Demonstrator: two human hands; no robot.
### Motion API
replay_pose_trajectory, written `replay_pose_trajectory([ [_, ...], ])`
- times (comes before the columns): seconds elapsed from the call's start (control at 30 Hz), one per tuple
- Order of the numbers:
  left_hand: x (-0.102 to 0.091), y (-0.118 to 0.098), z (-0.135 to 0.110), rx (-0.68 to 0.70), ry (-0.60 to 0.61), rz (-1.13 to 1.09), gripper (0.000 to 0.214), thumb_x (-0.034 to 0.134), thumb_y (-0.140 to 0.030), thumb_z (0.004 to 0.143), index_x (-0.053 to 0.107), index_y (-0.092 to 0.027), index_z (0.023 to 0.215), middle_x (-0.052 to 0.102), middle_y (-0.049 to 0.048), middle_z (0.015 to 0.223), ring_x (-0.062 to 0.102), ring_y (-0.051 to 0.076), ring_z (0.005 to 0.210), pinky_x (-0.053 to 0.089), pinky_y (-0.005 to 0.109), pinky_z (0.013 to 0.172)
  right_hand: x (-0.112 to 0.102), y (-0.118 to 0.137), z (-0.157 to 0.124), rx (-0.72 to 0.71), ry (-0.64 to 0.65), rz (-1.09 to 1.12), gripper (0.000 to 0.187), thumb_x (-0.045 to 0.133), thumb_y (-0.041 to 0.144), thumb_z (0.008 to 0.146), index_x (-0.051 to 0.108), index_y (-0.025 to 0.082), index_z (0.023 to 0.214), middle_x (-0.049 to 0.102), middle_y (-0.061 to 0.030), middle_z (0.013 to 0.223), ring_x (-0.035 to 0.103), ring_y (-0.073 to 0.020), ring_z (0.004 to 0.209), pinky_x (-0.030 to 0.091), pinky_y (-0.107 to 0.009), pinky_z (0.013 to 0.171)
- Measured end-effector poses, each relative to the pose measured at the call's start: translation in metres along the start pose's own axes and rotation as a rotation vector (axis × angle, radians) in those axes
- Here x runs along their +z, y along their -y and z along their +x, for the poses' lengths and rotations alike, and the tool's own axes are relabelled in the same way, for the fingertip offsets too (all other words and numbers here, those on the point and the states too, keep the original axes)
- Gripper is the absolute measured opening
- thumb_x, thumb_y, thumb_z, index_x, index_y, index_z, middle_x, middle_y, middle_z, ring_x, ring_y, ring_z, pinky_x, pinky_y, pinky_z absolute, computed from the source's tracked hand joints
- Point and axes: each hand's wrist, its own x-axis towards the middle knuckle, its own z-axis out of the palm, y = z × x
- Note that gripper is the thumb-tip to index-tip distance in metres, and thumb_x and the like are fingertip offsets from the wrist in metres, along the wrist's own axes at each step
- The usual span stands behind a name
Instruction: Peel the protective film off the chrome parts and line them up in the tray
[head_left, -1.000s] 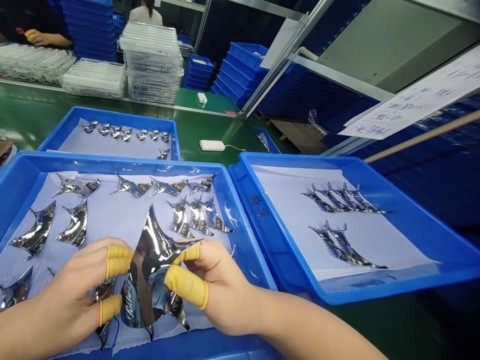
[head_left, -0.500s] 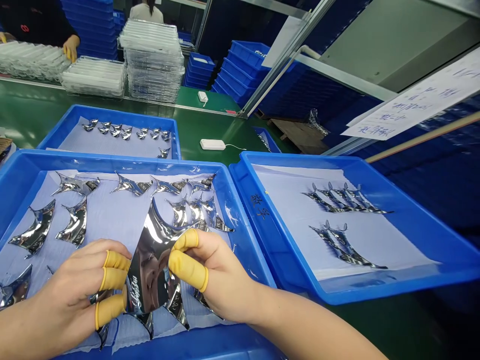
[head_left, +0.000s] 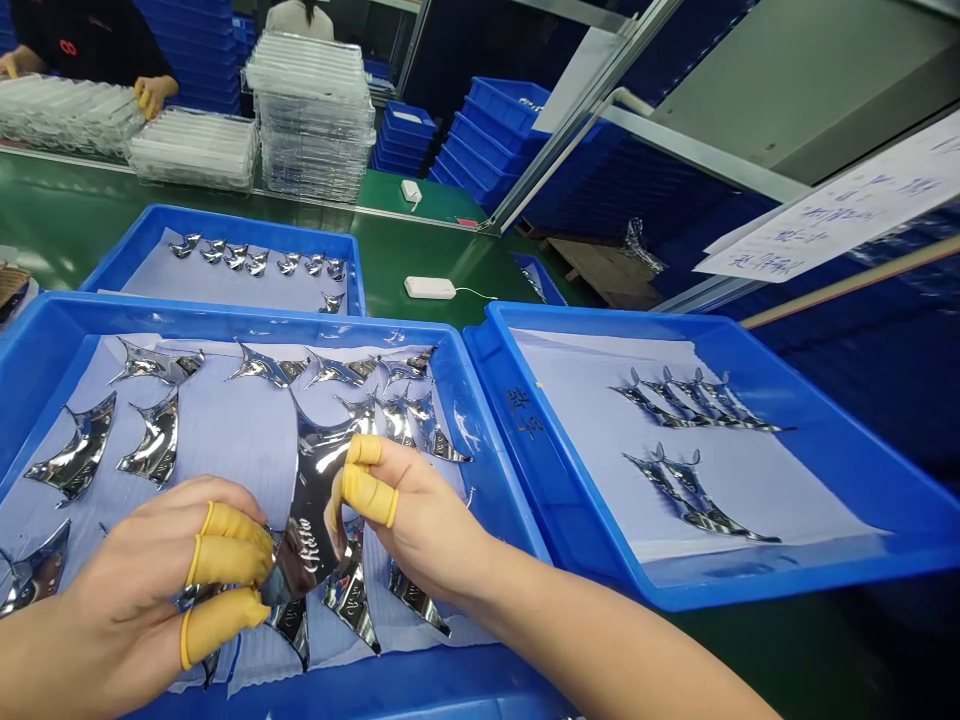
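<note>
A curved, mirror-bright chrome trim piece (head_left: 315, 490) with white script lettering is held over the near blue tray (head_left: 247, 318). My right hand (head_left: 409, 510) pinches its right edge between thumb and forefinger. At its lower left, the fingers of my left hand (head_left: 180, 580) close on the other edge. Yellow finger cots cover thumb and fingertips on both hands. Beneath, more chrome pieces (head_left: 154, 440) with pointed ends lie in rows on white paper; some are hidden by my hands.
To the right, a blue tray (head_left: 637, 590) holds chrome pieces standing on edge. Behind, another blue tray (head_left: 225, 213) has small chrome parts. A white box with a cord (head_left: 430, 288) lies on the green table (head_left: 390, 240). Clear plastic trays (head_left: 311, 120) are stacked near a co-worker's gloved hand (head_left: 154, 95).
The chrome piece has turned in my hands, its face and lettering now at a different angle. My right hand has shifted slightly left and up. The whole view has moved a little.
</note>
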Motion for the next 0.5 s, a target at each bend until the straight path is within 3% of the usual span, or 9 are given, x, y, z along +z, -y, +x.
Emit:
replay_pose_trajectory([
  [0.1, 0.0, -0.001, -0.003, -0.025, 0.001, -0.034, 0.034, 0.058, 0.0, 0.086, 0.057, -0.025, 0.109, 0.064, 0.0007, 0.083, 0.059, 0.017, 0.083, 0.054, 0.034, 0.079, 0.001, -0.006, 0.005, 0.047, -0.031, 0.059, 0.038, 0.082, 0.044, 0.07, 0.057, 0.016, 0.069, 0.062, 0.0042, 0.057, 0.053, -0.0086, 0.053, 0.039, -0.022, 0.054],
  [0.27, -0.002, -0.01, -0.007, -0.09, -0.088, -0.071, 0.025, 0.066, -0.016, 0.086, 0.063, -0.026, 0.108, 0.071, 0.0044, 0.086, 0.067, 0.022, 0.082, 0.059, 0.033, 0.07, 0.006, -0.024, 0.01, 0.253, -0.143, 0.234, 0.043, 0.092, 0.036, 0.056, 0.056, 0.015, 0.066, 0.059, 0.0059, 0.059, 0.05, -0.0064, 0.053, 0.038, -0.021, 0.057],
  [0.37, -0.004, -0.015, -0.006, -0.15, -0.104, -0.025, 0.028, 0.069, -0.019, 0.084, 0.064, -0.027, 0.11, 0.073, 0.0056, 0.094, 0.069, 0.024, 0.09, 0.061, 0.03, 0.07, 0.007, -0.033, 0.011, 0.342, -0.118, 0.302, 0.041, 0.092, 0.032, 0.052, 0.057, 0.014, 0.066, 0.057, 0.0063, 0.057, 0.048, -0.0057, 0.051, 0.037, -0.02, 0.054],
  [0.5, -0.005, -0.016, -0.006, -0.164, -0.098, -0.034, 0.028, 0.067, -0.02, 0.085, 0.064, -0.028, 0.113, 0.072, 0.0065, 0.098, 0.068, 0.025, 0.095, 0.061, 0.031, 0.073, 0.006, -0.038, 0.012, 0.351, -0.079, 0.339, 0.037, 0.09, 0.029, 0.054, 0.059, 0.014, 0.068, 0.057, 0.006, 0.057, 0.049, -0.006, 0.051, 0.037, -0.02, 0.055],
])
